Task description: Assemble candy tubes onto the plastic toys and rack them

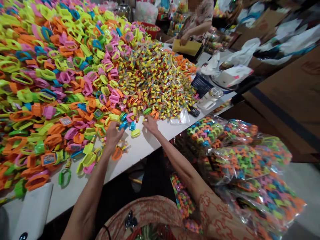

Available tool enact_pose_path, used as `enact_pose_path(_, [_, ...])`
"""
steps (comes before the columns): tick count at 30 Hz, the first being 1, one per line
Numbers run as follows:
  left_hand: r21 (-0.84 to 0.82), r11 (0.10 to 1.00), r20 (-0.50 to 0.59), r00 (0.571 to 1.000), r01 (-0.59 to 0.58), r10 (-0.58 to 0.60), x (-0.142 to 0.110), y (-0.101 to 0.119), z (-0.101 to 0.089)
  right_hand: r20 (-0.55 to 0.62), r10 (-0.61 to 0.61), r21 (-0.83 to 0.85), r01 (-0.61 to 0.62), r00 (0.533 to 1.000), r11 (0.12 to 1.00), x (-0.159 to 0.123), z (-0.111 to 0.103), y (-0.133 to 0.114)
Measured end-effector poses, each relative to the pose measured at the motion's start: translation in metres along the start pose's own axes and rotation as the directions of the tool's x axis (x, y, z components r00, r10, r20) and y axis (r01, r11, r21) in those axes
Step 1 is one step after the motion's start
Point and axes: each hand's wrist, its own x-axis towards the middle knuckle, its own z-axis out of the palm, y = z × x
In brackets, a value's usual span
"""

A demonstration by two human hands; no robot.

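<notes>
A big heap of toy watches (pixel 62 76) in yellow, orange, pink, green and blue plastic covers the left of the table. Beside it lies a pile of small clear-and-yellow wrapped sticks (pixel 155 80). My left hand (pixel 113 134) is at the heap's front edge, thumb apart from the fingers, next to a blue toy watch (pixel 123 125). To its right, my right hand (pixel 151 125) has its fingertips pinched together at the edge of the stick pile; what they hold is too small to make out. Between the hands are another blue watch (pixel 132 126) and a yellow watch (pixel 135 133).
A white device (pixel 35 210) lies at the table's front left. On the right are a black remote (pixel 194 111), a clear jar (pixel 211 98) and a blue basket (pixel 201 85). Filled plastic bags (pixel 245 163) are stacked beside the table. Another person holds yellow card (pixel 187 47) across it.
</notes>
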Motion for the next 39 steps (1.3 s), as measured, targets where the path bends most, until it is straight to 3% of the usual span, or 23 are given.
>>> enact_pose_path(3, [-0.358,0.929,0.013,0.995,0.097,-0.099,-0.018,-0.004,-0.011,0.123,0.003,0.373,-0.050,0.992,0.926,-0.013,0.001,-0.006])
enact_pose_path(7, [-0.510,0.840,0.100,0.983,0.186,-0.157,-0.040,0.007,-0.017,0.264,-0.238,0.729,-0.032,0.935,0.684,-0.041,0.009,-0.026])
enact_pose_path(11, [-0.676,0.692,0.132,0.965,0.254,-0.225,-0.050,0.019,-0.018,0.305,-0.416,0.740,0.061,0.857,0.670,-0.061,0.014,-0.035])
enact_pose_path(15, [-0.831,0.447,0.218,0.933,0.331,-0.286,-0.055,0.019,-0.019,0.402,-0.427,0.709,0.020,0.810,0.705,-0.071,0.013,-0.030])
enact_pose_path(17, [-0.844,0.396,0.261,0.921,0.362,-0.288,-0.058,0.017,-0.020,0.418,-0.430,0.704,0.014,0.800,0.710,-0.074,0.012,-0.029])
enact_pose_path(22, [-0.796,0.476,0.275,0.924,0.374,-0.266,-0.068,0.018,-0.028,0.395,-0.474,0.729,0.046,0.787,0.683,-0.076,0.006,-0.034])
enact_pose_path(26, [-0.837,0.366,0.304,0.902,0.407,-0.307,-0.070,0.023,-0.033,0.435,-0.503,0.712,0.056,0.747,0.700,-0.081,0.008,-0.035])
enact_pose_path(29, [-0.854,0.319,0.282,0.881,0.411,-0.379,-0.070,0.023,-0.034,0.442,-0.493,0.715,0.037,0.749,0.698,-0.084,0.012,-0.031])
enact_pose_path(34, [-0.774,0.468,0.280,0.893,0.428,-0.354,-0.077,0.023,-0.035,0.414,-0.452,0.744,-0.007,0.790,0.669,-0.084,0.008,-0.029])
enact_pose_path(39, [-0.673,0.603,0.352,0.903,0.428,-0.248,-0.083,0.028,-0.040,0.448,-0.509,0.748,0.004,0.735,0.663,-0.086,0.002,-0.034])
